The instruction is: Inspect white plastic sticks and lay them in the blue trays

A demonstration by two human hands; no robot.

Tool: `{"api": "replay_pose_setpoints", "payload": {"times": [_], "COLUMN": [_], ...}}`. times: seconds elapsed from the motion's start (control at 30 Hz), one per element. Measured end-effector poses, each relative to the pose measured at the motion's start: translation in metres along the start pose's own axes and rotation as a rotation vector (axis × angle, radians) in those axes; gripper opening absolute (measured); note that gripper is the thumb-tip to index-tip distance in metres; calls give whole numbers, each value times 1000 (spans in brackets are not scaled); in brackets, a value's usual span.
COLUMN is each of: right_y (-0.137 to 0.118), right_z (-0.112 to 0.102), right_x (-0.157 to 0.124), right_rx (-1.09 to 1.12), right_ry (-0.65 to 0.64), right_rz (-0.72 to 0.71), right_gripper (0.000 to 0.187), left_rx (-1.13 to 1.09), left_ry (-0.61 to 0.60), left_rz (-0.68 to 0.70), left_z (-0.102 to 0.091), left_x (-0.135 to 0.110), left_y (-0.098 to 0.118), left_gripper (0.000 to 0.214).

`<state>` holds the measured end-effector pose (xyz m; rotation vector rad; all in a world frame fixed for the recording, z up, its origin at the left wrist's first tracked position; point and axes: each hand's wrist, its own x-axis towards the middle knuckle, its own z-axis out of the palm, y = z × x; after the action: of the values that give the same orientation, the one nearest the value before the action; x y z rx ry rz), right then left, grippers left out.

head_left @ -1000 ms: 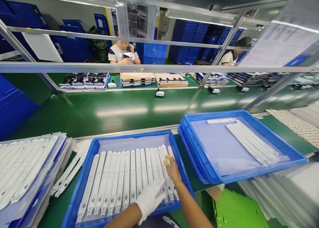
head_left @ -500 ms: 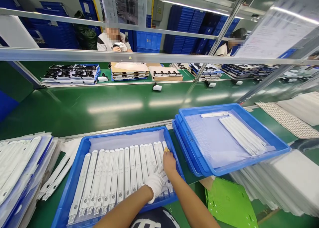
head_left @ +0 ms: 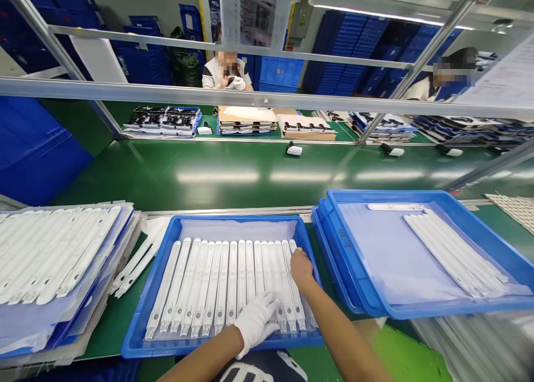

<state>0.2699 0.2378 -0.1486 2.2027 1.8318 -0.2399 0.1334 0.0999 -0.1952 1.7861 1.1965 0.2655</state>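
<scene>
Many white strips (head_left: 246, 282) lie side by side in one blue tray (head_left: 217, 219), long axes running away from the person; gloved left hand (head_left: 255, 320) lies open on them; right hand (head_left: 301, 268) touches the last strip (head_left: 297, 304), grip unclear.

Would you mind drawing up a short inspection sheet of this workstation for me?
Surface: green bench mat with a metal rail along its near side.
Work items: white strips lie side by side in a blue tray; more strips lie in a stacked blue tray.
Clutter: loose strips beside the tray; a pile of strips further left.
Hands: gloved left hand rests on the strips; bare right hand lies at the row's right end.
Cables: nothing seen.
Surroundings: two co-workers across the bench; stacked blue crates behind.
</scene>
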Motion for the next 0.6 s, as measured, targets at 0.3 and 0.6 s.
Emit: {"api": "replay_pose_setpoints", "payload": {"times": [0.3, 0.6], "right_y": [10, -4], "right_z": [-41, -128], "right_x": [-26, -105], "right_rx": [121, 567], "right_ry": [170, 237], "right_rz": [-66, -400], "right_gripper": [23, 22], "left_rx": [-255, -684], "left_ry": [148, 180], "left_rz": [-147, -19], "left_z": [-24, -65], "left_x": [-53, -68], "left_y": [-1, 59], "left_gripper": [60, 84]}}
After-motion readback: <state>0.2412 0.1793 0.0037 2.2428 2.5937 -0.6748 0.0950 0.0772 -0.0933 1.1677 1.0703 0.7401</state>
